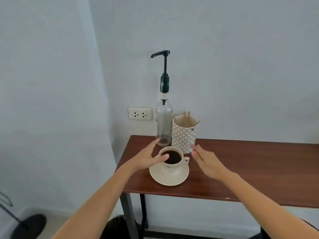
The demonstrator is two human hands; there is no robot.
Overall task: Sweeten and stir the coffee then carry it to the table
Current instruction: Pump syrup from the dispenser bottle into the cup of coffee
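A cream cup (170, 167) full of black coffee stands on a matching saucer (168, 179) near the left end of a dark wooden table (241, 168). Behind it stands a clear glass syrup bottle (164, 123) with a tall dark pump on top. A patterned white holder (184, 134) with several wooden stir sticks stands right of the bottle. My left hand (148, 156) hovers open at the cup's left side, thumb over the rim and fingertips near the bottle's base. My right hand (207, 162) is open to the right of the cup, close to the holder, holding nothing.
A pale wall with a double power socket (140, 113) rises directly behind the table. The table's front edge (189, 195) runs just below the saucer, with black legs beneath. A dark round object (28, 225) lies on the floor at lower left.
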